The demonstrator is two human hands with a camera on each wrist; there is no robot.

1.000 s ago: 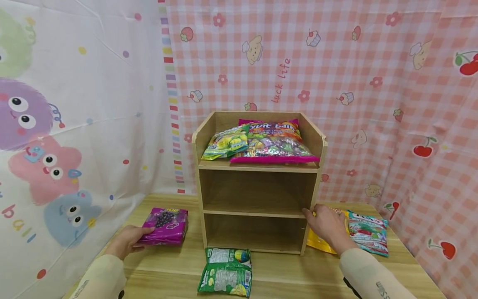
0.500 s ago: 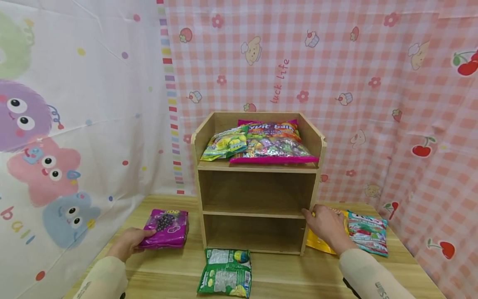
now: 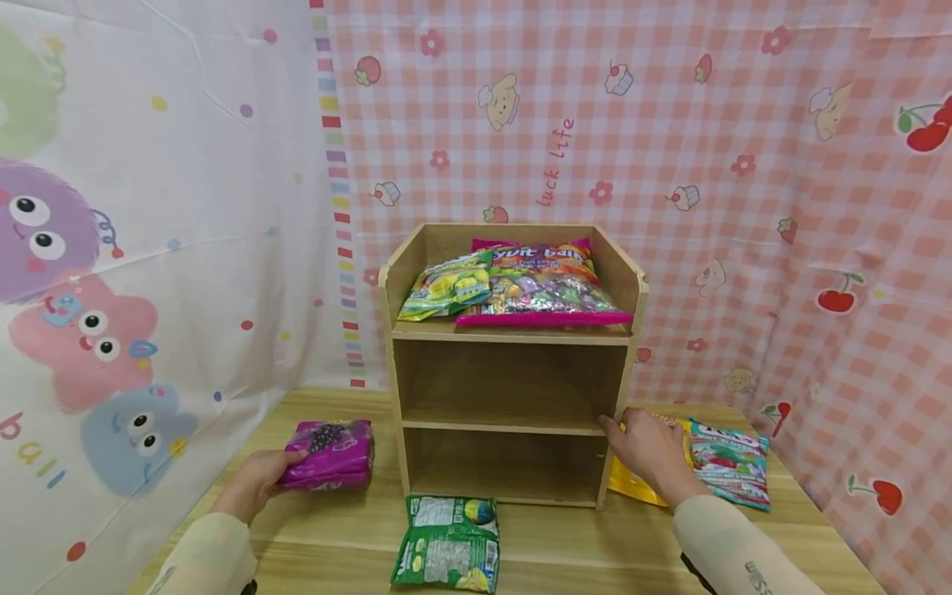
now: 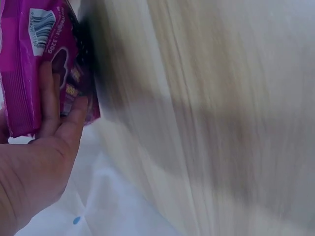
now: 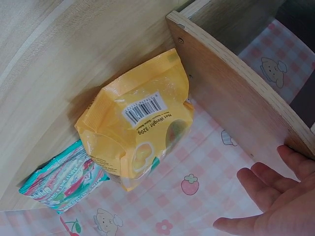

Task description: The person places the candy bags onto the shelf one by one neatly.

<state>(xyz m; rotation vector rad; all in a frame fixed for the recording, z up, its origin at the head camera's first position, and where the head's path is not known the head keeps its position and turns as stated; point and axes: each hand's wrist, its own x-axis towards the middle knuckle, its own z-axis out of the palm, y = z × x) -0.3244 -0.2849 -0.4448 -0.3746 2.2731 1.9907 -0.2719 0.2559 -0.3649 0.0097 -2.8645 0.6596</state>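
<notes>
My left hand (image 3: 256, 479) grips the near left corner of a purple candy bag (image 3: 338, 454) with grapes printed on it, at the left of the table. In the left wrist view, fingers (image 4: 49, 101) lie along the bag's barcode side, close over the wood. My right hand (image 3: 650, 450) rests at the right side panel of a small wooden shelf (image 3: 509, 427), its loosely spread fingers (image 5: 261, 184) showing in the right wrist view. Just behind that hand is a yellow candy bag (image 5: 138, 118), partly hidden in the head view.
A teal candy bag (image 3: 732, 467) lies beside the yellow one. In front of the shelf lies a green bag (image 3: 449, 541). On the top tier are a yellow-green bag (image 3: 449, 285) and a large pink-edged bag (image 3: 546, 285). Printed curtains (image 3: 632, 124) stand behind.
My left hand has tilted the purple bag a little, so its near side shows more and its top looks flatter. The right hand stays at the shelf's side.
</notes>
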